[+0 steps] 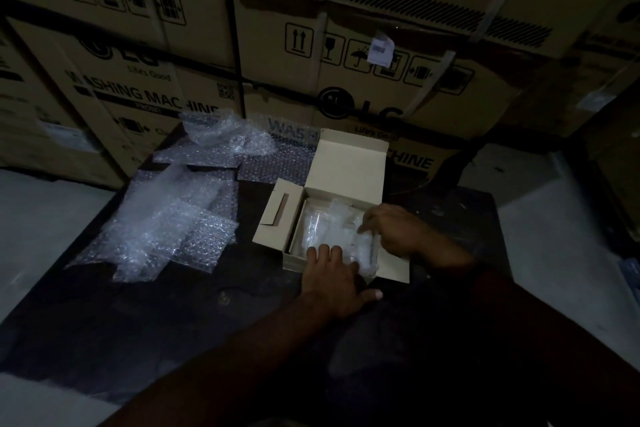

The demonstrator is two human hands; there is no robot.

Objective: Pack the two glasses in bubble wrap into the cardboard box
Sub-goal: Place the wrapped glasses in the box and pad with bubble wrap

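One wide-angle camera on the person's head looks forward and steeply down across the worktop (194, 315) from its near edge. It is close in, so the left hand (332, 274) and right hand (393, 230) sit just right of mid-frame. It faces the far edge, where stacked washing-machine cartons (381, 80) fill the background.

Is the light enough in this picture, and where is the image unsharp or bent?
Head view: very dim overall; the open cardboard box and loose bubble wrap are brightest, the dark table loses detail; the wrapped contents by the left hand and right hand look soft; the stacked cartons lean from the wide lens.
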